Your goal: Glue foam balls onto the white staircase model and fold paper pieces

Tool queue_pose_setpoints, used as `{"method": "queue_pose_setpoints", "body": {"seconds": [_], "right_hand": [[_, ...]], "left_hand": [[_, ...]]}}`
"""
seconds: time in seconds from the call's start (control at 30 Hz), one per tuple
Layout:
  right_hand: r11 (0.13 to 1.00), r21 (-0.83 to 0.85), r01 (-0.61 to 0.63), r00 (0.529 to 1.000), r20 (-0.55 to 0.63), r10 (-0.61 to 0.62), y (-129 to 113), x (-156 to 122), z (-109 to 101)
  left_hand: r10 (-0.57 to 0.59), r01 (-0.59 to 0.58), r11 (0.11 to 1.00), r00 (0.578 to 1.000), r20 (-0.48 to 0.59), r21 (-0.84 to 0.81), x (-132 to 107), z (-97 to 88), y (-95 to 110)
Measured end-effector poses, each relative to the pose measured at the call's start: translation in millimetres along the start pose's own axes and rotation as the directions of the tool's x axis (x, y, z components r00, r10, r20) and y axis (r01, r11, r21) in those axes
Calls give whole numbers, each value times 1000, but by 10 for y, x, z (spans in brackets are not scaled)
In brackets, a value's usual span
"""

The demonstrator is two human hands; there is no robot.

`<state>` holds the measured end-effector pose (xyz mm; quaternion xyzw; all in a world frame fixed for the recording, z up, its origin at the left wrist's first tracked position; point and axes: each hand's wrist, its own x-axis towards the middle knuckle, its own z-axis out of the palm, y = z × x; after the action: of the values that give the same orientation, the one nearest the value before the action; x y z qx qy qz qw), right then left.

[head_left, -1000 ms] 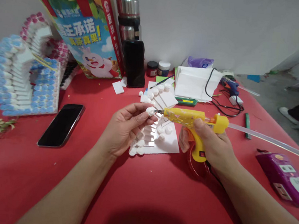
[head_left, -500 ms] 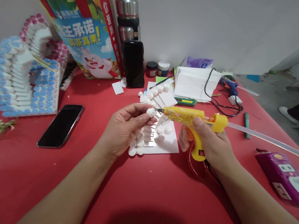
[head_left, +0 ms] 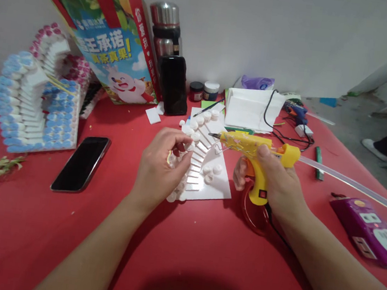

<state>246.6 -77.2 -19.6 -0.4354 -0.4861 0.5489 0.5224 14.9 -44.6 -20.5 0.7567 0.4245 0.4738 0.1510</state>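
Note:
My right hand (head_left: 276,176) grips a yellow hot glue gun (head_left: 246,143), its fingers round the handle by the orange trigger. The nozzle points left above the white model, and a clear glue stick (head_left: 345,175) sticks out behind. My left hand (head_left: 160,169) is closed, thumb and fingers pinched at a small round white piece (head_left: 189,146) over the model's left side. Its fingers partly hide that piece. The model has a white base board (head_left: 222,186), a fan of thin white strips (head_left: 195,169) and a curved row of round white pieces (head_left: 206,116). Several loose round pieces (head_left: 208,170) lie on the board.
Left stand a blue-and-white model (head_left: 24,110), a pink-and-white model (head_left: 48,45) and a black phone (head_left: 81,164). Behind are a printed bag (head_left: 119,56), an upright phone (head_left: 172,86), a steel flask (head_left: 165,17) and paint jars (head_left: 210,91). A purple power socket (head_left: 367,227) lies right.
My left hand has moved the round white piece away from the nozzle, down and left to the model's edge. The glue gun has shifted slightly right, with its nozzle now apart from the piece.

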Motion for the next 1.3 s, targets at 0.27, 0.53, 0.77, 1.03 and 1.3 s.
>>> {"method": "queue_pose_setpoints", "body": {"seconds": [0.27,0.53,0.77,1.03,1.3], "right_hand": [[997,74,1,990,-142,10,-30,31,12],[994,92,52,975,-220,-30,-114,36,9],[992,113,59,982,-184,-37,-122,38,-28],[992,114,53,983,-179,-32,-112,35,-34],[991,132,27,983,-183,-2,-90,28,-48]], "left_hand": [[17,-18,998,1000,17,53,322,-152,34],[-7,-24,971,992,130,238,659,91,-35],[123,-179,870,981,148,459,653,253,-86],[138,-199,817,979,153,541,644,290,-119],[141,-239,758,968,206,607,629,281,-37]]}}
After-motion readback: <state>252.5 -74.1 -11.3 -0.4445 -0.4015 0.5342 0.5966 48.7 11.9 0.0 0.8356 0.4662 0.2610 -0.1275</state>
